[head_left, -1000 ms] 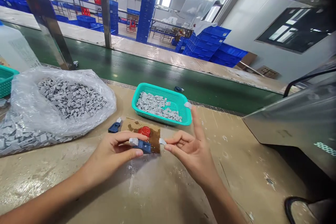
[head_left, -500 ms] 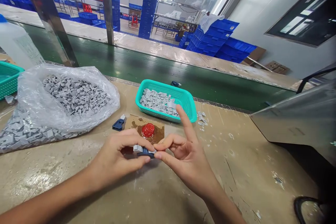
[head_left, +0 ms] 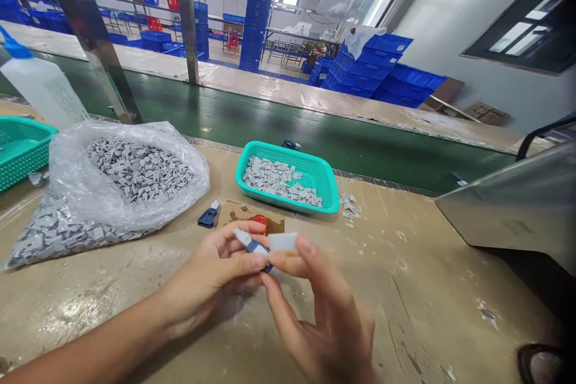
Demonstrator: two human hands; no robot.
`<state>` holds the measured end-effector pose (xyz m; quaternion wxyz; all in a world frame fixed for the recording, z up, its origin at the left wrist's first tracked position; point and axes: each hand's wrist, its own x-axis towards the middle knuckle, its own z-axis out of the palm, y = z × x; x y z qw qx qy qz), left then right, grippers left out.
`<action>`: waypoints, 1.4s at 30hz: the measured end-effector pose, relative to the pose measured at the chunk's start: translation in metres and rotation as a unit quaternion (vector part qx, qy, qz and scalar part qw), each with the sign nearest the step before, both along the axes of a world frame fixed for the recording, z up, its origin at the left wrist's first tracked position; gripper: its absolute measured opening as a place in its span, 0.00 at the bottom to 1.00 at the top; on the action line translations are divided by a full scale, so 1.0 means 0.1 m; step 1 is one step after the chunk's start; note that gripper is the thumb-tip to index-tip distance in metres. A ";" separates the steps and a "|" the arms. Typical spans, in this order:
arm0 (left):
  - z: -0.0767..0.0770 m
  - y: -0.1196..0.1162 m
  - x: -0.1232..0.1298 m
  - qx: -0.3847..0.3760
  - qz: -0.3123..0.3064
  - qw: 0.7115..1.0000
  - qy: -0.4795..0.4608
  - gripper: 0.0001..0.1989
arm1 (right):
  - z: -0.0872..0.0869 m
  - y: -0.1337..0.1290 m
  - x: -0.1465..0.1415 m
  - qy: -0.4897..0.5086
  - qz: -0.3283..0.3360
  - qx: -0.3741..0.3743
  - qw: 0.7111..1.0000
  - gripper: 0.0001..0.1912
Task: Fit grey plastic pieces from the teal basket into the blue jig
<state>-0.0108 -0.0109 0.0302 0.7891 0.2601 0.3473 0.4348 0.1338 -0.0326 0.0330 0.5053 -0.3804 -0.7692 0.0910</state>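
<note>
My left hand (head_left: 220, 267) is closed around a dark blue plastic part with light grey pieces (head_left: 255, 247), holding it tilted above the table. My right hand (head_left: 321, 303) pinches the near end of this part between thumb and fingers. A pale flat strip (head_left: 283, 242) shows at the tip of the right index finger; how it is attached cannot be made out. Just behind the hands, a red wet-looking lump (head_left: 260, 223) on a stained brown pad (head_left: 275, 225) is partly covered. Left of the pad lies another dark blue part with a grey tip (head_left: 208, 215).
A green basket (head_left: 333, 192) holds small grey pieces, with several loose ones (head_left: 349, 207) beside it. On the left are a plastic bag of grey pieces (head_left: 67, 171), a second green basket (head_left: 27, 159) and a bottle (head_left: 40, 84). Behind runs a green conveyor belt (head_left: 216, 111) carrying dark blue parts.
The dark blue part has been tilted, its grey end now pointing up and left. My right index finger has come down from its raised position. On the belt, a dark blue part has shifted left.
</note>
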 end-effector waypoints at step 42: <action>0.47 2.54 0.22 0.365 -0.072 0.634 0.678 0.12 | 0.23 0.78 0.76 0.182 -0.038 -0.187 0.965 0.36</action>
